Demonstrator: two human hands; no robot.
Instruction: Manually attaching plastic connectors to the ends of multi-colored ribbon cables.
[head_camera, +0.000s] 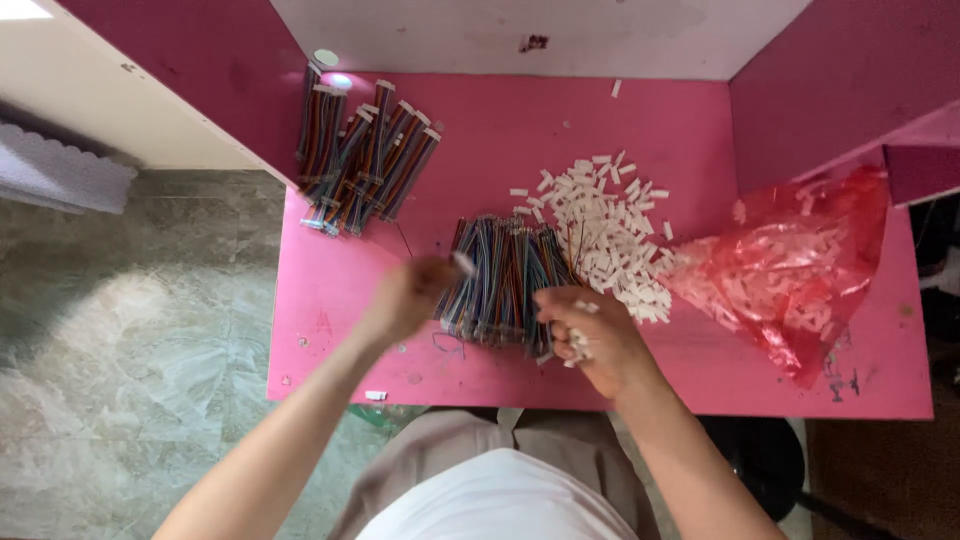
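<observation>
At the frame's centre, the loose pile of multicoloured ribbon wires (505, 280) lies on the pink surface (700, 370) between both hands, long axis running up-down. The left hand (408, 298), blurred, pinches one white connector (464, 263) at the pile's left edge. The right hand (592, 340) touches the pile's lower right, fingers curled around several white connectors.

the matt pink painted tabletop (480, 130) carries plastic-coated multicoloured wire bundles (500, 280), small white plastic connectors (610, 225) and a glossy, crinkled red plastic bag (800, 265).

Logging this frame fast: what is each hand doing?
Left hand: closed on a small white connector.
Right hand: closed on several white connectors.
</observation>
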